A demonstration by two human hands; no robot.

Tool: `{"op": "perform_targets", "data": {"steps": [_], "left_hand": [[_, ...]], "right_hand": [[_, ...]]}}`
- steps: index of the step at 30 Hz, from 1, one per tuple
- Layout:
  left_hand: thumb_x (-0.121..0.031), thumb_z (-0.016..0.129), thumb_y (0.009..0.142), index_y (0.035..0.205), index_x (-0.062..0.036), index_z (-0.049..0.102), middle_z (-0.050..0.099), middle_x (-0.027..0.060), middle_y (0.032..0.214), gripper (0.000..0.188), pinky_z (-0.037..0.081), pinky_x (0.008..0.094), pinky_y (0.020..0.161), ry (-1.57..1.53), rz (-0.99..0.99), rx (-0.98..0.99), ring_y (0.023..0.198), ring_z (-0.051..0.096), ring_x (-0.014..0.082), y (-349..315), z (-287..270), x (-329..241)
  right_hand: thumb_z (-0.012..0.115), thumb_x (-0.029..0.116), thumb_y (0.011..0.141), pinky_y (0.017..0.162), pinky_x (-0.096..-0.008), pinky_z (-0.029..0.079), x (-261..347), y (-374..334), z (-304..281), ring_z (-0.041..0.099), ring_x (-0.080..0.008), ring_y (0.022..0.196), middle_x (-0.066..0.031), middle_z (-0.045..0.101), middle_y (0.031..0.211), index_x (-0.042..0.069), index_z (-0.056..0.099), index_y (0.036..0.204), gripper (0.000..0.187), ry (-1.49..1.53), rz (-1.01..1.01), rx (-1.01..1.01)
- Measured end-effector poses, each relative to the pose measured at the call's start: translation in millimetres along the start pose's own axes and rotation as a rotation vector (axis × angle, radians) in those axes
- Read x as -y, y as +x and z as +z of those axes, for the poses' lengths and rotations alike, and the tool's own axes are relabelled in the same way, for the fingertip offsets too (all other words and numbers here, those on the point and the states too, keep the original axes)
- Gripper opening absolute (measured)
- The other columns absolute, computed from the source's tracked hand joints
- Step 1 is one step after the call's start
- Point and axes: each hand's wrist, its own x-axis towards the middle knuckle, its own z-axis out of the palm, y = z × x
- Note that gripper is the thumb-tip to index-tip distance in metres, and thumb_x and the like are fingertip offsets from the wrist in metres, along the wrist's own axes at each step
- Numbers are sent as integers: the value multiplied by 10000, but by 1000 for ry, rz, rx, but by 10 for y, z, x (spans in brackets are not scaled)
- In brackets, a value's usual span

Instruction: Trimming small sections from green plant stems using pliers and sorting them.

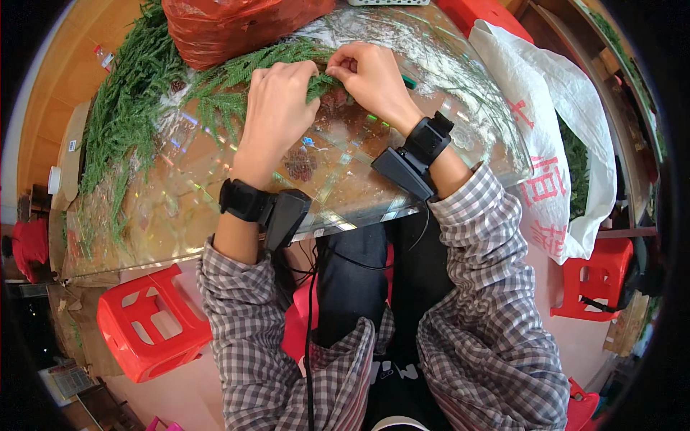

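Note:
My left hand (279, 104) is closed, its fingers curled round a green artificial pine sprig (321, 86) above the glass-topped table. Just to its right, my right hand (368, 77) makes a pinch with thumb and forefinger at the sprig's end. What lies between those fingertips is too small to make out. Behind the right hand a short dark green stick (409, 82) pokes out. More pine sprigs (244, 75) spread beyond the left hand and join a large heap of greenery (133, 108) on the left.
An orange-red plastic bag (237, 29) stands at the table's far side. White powder (445, 68) is scattered on the tabletop (215, 208). A white woven sack (539, 108) with greenery inside hangs at the right edge. Red plastic stools (147, 323) flank me. A black cable (310, 323) hangs by my lap.

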Motion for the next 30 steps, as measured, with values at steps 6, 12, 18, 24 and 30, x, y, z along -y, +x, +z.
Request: {"op": "perform_targets", "data": {"steps": [6,12,18,24,30], "left_hand": [[-160,704,711,973,-24,624,653,127,969,306,450,395,823,-323,-56,67,956,589,314,3,3,159],[-179,719,698,963,-22,633,652,115,989,319,463,384,819,-372,-61,105,945,594,318,10,-46,200],[-190,717,699,983,-29,638,652,107,999,335,440,373,845,-378,-11,131,957,590,297,-1,-69,228],[-228,716,705,991,-21,638,652,109,1003,361,430,366,857,-356,20,137,963,589,291,-12,-65,240],[-284,704,745,964,11,648,653,130,1000,371,445,372,852,-397,-8,149,947,598,310,6,-105,193]], "right_hand": [[659,96,776,595,-314,459,-24,16,-71,583,-172,614,-109,623,721,-10,653,831,120,42,-29,62],[657,95,777,617,-309,456,-26,21,-81,581,-178,648,-114,615,773,-16,648,831,124,93,-19,108],[656,96,775,632,-306,459,-9,21,-95,576,-177,665,-109,611,787,-15,648,834,126,66,-37,111],[654,97,776,636,-302,459,-12,15,-91,563,-169,666,-99,603,772,-13,648,834,125,92,-23,116],[652,94,778,629,-298,455,-26,16,-81,555,-162,663,-92,600,764,-14,647,831,120,83,-34,126]]}}
